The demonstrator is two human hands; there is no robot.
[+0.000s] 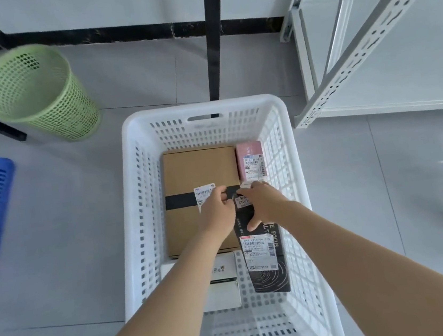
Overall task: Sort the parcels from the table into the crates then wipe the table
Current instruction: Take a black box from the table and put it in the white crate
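Both hands are down in the white crate [135,206], meeting at the far end of the black box [267,279]. The left hand [215,210] has its fingers [222,195] curled, pinching the labelled end. The right hand [265,204] grips it too, with the thumb flat on the face. The box lies along the crate's right wall, beside the brown carton [198,170] and just below the pink box [251,161].

crate [141,205]: white
big box [193,171]: brown, I see a black stripe
small box [249,150]: pink
long box [270,279]: black, swirls
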